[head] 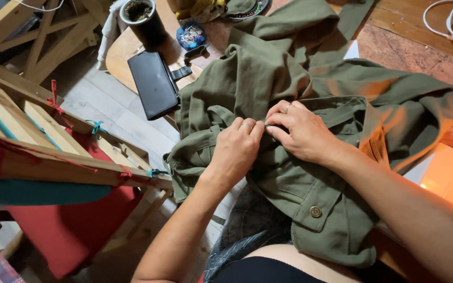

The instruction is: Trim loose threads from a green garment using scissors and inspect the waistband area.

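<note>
Pinching a fold of the olive jacket (300, 173), spread over lap and table (420, 57), was done by left hand (235, 149) and right hand (302, 131), fingertips closed together; the fold could be lost if grip slackened.

your arms are bare, no sleeves showing; a thin ring sits on your left hand (235, 148) and another on your right hand (301, 131).
</note>
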